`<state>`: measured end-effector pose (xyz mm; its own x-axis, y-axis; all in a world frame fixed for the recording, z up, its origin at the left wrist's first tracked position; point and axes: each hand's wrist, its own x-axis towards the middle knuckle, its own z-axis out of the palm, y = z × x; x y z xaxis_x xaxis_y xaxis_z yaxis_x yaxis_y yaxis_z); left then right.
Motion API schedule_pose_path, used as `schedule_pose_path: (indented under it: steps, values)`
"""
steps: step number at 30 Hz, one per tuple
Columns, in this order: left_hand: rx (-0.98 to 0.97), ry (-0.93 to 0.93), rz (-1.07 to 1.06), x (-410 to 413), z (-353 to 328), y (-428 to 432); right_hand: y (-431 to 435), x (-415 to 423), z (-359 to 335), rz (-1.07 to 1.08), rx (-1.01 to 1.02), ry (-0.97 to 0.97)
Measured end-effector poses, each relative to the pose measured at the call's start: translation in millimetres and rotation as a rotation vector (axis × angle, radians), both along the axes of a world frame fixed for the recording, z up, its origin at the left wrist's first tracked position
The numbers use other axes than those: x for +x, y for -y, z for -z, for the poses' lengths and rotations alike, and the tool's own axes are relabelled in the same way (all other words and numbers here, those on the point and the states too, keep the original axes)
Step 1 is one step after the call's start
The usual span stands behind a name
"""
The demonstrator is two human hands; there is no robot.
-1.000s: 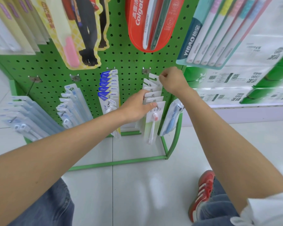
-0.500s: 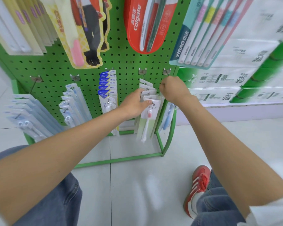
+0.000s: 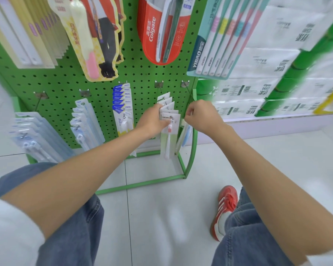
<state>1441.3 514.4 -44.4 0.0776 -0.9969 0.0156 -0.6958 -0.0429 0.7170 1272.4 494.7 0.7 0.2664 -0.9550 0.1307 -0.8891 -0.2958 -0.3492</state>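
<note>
Your left fingers (image 3: 160, 109) are curled round the left edge of the stack (image 3: 169, 114) of white toothbrush packs, thumb side against the cards, so your left hand (image 3: 152, 121) grips the stack where it hangs on its hook (image 3: 159, 86). The front card, with a pink brush (image 3: 168, 143), hangs down below your fingers.

Your right fingers (image 3: 189, 112) are clenched in a pinch on the top of the blue pack (image 3: 184, 135), right beside the wire of the right hook (image 3: 188, 91). The pack dangles under your right hand (image 3: 202, 117), just beside the stack, at the right edge of the pegboard (image 3: 138, 77).

Left of your hands hang the FROG packs (image 3: 122, 104); above them, a red Colgate pack (image 3: 161, 31). Your red shoe (image 3: 224, 206) stands on the floor (image 3: 161, 217) below your right arm.
</note>
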Motion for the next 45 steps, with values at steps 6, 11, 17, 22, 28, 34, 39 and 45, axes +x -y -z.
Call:
schedule_pose_path:
  steps: [6, 11, 17, 22, 28, 34, 39, 45]
  values:
    - [-0.023, -0.003, -0.029, -1.9, 1.2, -5.4, -21.9, -5.3, 7.9, -0.020, -0.062, 0.071]
    - [-0.015, 0.011, -0.134, 2.5, -1.4, -14.0, -37.1, -2.0, 10.5, -0.018, -0.082, 0.129]
    - [0.053, -0.138, -0.002, 1.7, -14.8, -31.8, -49.0, 6.6, 11.8, -0.072, 0.098, 0.310]
    - [0.087, -0.317, 0.183, 9.1, -18.2, -40.0, -47.4, 12.0, 8.1, -0.068, 0.216, 0.583]
    - [0.066, -0.398, 0.184, 16.4, -19.8, -44.6, -48.7, 19.5, 13.9, -0.047, 0.184, 0.690]
    - [0.094, -0.540, 0.079, 15.4, -28.0, -46.6, -50.8, 19.3, 12.0, 0.004, 0.343, 0.832]
    - [0.071, -0.792, -0.089, 19.7, -39.5, -42.9, -51.7, 11.8, 17.2, 0.004, 0.569, 0.779]
    - [0.066, -0.889, -0.172, 32.1, -45.2, -36.4, -55.7, 5.7, 33.8, -0.063, 0.755, 0.621]
